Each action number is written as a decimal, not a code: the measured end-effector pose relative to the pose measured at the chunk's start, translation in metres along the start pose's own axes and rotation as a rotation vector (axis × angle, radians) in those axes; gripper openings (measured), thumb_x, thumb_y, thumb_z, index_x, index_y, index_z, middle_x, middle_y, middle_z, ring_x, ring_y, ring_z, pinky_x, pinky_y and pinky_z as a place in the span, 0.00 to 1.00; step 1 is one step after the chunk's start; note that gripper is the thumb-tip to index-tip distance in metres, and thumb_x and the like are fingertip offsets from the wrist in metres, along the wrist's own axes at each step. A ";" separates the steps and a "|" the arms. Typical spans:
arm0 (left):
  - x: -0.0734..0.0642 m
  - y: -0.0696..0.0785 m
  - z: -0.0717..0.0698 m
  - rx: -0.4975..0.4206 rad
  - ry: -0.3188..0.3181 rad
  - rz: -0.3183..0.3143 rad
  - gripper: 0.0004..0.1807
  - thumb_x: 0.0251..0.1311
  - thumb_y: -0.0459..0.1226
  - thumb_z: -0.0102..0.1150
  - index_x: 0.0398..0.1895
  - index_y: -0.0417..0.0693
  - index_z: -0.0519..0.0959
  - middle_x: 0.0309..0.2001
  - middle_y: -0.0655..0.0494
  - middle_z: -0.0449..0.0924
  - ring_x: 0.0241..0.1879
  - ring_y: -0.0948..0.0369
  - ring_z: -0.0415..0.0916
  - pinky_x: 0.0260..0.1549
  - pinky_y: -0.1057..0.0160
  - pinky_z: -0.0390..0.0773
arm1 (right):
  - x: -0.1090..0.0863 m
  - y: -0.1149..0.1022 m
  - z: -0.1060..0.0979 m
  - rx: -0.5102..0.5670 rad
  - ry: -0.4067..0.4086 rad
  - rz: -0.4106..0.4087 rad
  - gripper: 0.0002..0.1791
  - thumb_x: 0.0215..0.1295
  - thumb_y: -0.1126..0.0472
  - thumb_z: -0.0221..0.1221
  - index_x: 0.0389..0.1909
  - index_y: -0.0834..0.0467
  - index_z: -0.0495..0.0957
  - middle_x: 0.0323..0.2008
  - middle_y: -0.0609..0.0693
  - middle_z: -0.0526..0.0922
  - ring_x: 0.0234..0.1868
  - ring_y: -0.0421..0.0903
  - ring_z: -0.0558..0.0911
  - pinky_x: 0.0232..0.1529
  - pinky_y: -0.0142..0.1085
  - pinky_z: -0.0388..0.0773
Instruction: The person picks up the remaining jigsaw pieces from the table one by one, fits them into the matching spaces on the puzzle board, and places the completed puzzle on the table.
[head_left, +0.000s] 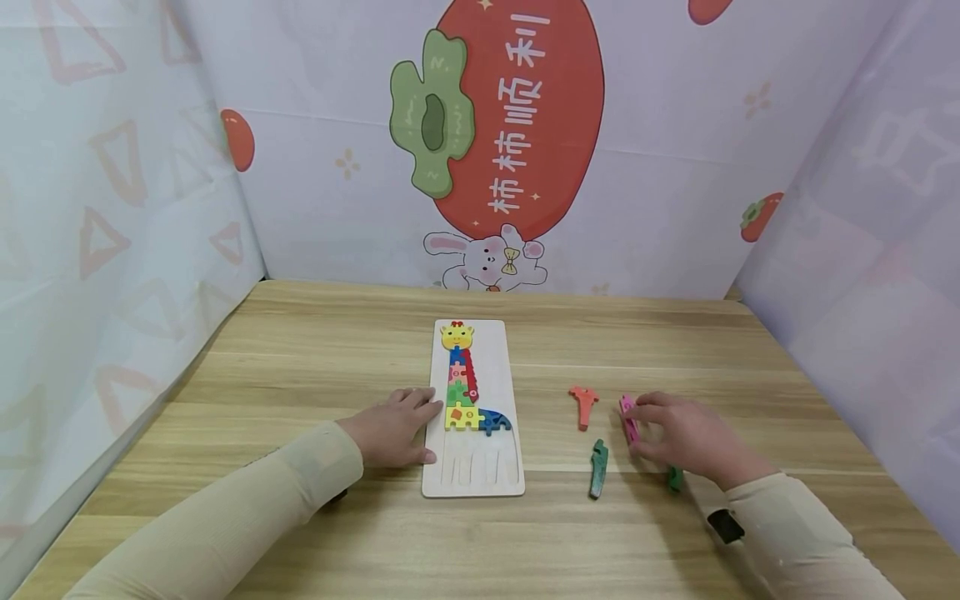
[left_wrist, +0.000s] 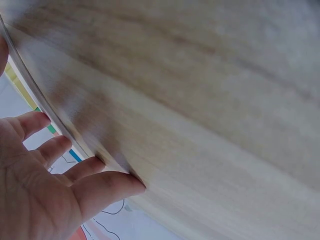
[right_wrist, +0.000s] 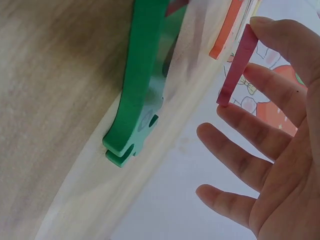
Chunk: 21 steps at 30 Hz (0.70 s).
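Observation:
A pale wooden puzzle board (head_left: 480, 471) lies on the table with a partly filled giraffe picture: yellow head, several coloured neck pieces, and a dark blue piece. My left hand (head_left: 393, 429) rests at the board's left edge, fingers spread; in the left wrist view its fingertips touch the table beside the rim. With thumb and fingers, my right hand (head_left: 686, 437) pinches a pink puzzle piece (right_wrist: 237, 65). Under that hand lies a green piece (head_left: 676, 479), partly hidden in the head view and large in the right wrist view.
An orange puzzle piece (head_left: 583, 407) and a dark green piece (head_left: 598, 469) lie between the board and my right hand. Printed cloth walls stand at the back and both sides of the wooden table (head_left: 337, 325).

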<state>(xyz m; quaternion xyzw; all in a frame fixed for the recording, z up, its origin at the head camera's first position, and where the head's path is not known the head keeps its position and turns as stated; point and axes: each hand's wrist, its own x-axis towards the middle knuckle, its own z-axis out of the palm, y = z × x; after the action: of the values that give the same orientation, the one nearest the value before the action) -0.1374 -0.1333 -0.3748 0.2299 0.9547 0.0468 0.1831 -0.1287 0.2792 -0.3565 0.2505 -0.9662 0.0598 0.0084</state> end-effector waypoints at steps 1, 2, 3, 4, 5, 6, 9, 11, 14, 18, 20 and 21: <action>0.000 0.000 0.000 0.000 0.000 0.000 0.44 0.57 0.60 0.59 0.74 0.53 0.59 0.74 0.51 0.52 0.71 0.46 0.51 0.64 0.45 0.64 | 0.000 0.000 0.000 0.004 0.006 -0.004 0.22 0.51 0.51 0.71 0.46 0.56 0.85 0.49 0.58 0.81 0.45 0.57 0.82 0.44 0.53 0.80; 0.000 0.000 0.000 0.000 0.001 0.000 0.44 0.57 0.60 0.59 0.74 0.53 0.59 0.74 0.51 0.52 0.71 0.46 0.51 0.64 0.45 0.64 | 0.000 0.000 0.000 0.006 0.013 -0.007 0.22 0.51 0.51 0.71 0.46 0.56 0.85 0.49 0.58 0.81 0.45 0.57 0.82 0.44 0.53 0.80; 0.000 0.000 0.000 0.000 0.000 -0.001 0.44 0.57 0.60 0.59 0.74 0.53 0.59 0.74 0.51 0.52 0.71 0.46 0.51 0.65 0.45 0.63 | 0.000 0.000 0.000 0.008 0.020 -0.009 0.22 0.51 0.51 0.71 0.46 0.56 0.85 0.49 0.58 0.81 0.45 0.57 0.82 0.44 0.53 0.80; 0.000 0.000 0.000 -0.001 0.001 0.000 0.44 0.57 0.60 0.59 0.74 0.53 0.59 0.74 0.51 0.52 0.71 0.46 0.51 0.65 0.45 0.63 | 0.000 0.001 0.000 0.007 0.027 -0.012 0.22 0.51 0.51 0.71 0.46 0.56 0.85 0.49 0.59 0.81 0.45 0.57 0.82 0.44 0.53 0.80; 0.000 0.001 0.000 -0.002 0.001 -0.001 0.45 0.57 0.60 0.59 0.74 0.53 0.59 0.74 0.51 0.52 0.71 0.46 0.51 0.65 0.45 0.63 | 0.000 0.000 0.000 0.007 0.032 -0.016 0.22 0.51 0.51 0.71 0.46 0.56 0.85 0.49 0.59 0.81 0.45 0.57 0.82 0.44 0.53 0.80; -0.001 0.001 0.000 -0.003 0.002 0.000 0.45 0.56 0.60 0.59 0.74 0.53 0.60 0.74 0.51 0.52 0.71 0.46 0.51 0.65 0.45 0.63 | 0.000 0.000 0.000 0.009 0.037 -0.020 0.22 0.51 0.51 0.71 0.46 0.57 0.85 0.49 0.59 0.81 0.45 0.57 0.82 0.44 0.53 0.80; -0.001 0.001 0.000 -0.003 0.002 -0.001 0.45 0.56 0.60 0.59 0.74 0.53 0.60 0.74 0.51 0.52 0.71 0.46 0.51 0.65 0.46 0.63 | 0.001 0.000 -0.001 0.011 0.045 -0.023 0.22 0.51 0.51 0.72 0.47 0.56 0.85 0.49 0.58 0.81 0.45 0.57 0.82 0.44 0.53 0.80; -0.001 0.001 0.000 -0.001 0.003 -0.001 0.45 0.56 0.61 0.59 0.74 0.53 0.60 0.74 0.51 0.52 0.71 0.46 0.51 0.65 0.45 0.63 | 0.001 0.000 -0.002 0.013 0.049 -0.030 0.22 0.51 0.51 0.72 0.47 0.56 0.85 0.49 0.58 0.81 0.45 0.57 0.82 0.44 0.53 0.80; 0.000 0.000 0.000 0.000 0.006 0.002 0.45 0.56 0.61 0.59 0.74 0.53 0.60 0.74 0.51 0.52 0.71 0.46 0.51 0.65 0.45 0.62 | 0.002 -0.001 -0.003 0.010 0.063 -0.030 0.22 0.51 0.52 0.72 0.46 0.56 0.85 0.49 0.57 0.82 0.45 0.56 0.82 0.45 0.52 0.80; 0.000 0.000 0.000 0.001 0.009 0.006 0.45 0.56 0.60 0.59 0.74 0.53 0.60 0.74 0.51 0.52 0.71 0.46 0.52 0.65 0.45 0.62 | 0.003 -0.003 -0.005 0.013 0.077 -0.032 0.21 0.50 0.52 0.72 0.45 0.55 0.85 0.48 0.56 0.82 0.46 0.56 0.82 0.45 0.53 0.79; 0.000 0.000 0.001 0.004 0.011 0.008 0.45 0.57 0.60 0.59 0.74 0.52 0.60 0.74 0.51 0.52 0.71 0.46 0.52 0.65 0.45 0.62 | 0.003 -0.004 -0.006 0.014 0.080 -0.031 0.20 0.50 0.52 0.72 0.44 0.55 0.85 0.47 0.56 0.82 0.45 0.56 0.82 0.45 0.53 0.79; 0.000 0.000 0.001 0.005 0.013 0.010 0.45 0.57 0.60 0.59 0.74 0.52 0.60 0.74 0.50 0.52 0.71 0.45 0.52 0.65 0.45 0.62 | 0.003 -0.004 -0.006 0.016 0.082 -0.031 0.20 0.50 0.52 0.72 0.44 0.55 0.85 0.47 0.56 0.82 0.45 0.56 0.82 0.45 0.53 0.79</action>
<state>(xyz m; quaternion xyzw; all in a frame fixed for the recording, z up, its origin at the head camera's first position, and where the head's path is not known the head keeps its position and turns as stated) -0.1368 -0.1335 -0.3751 0.2348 0.9548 0.0468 0.1762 -0.1296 0.2749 -0.3498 0.2629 -0.9606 0.0774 0.0470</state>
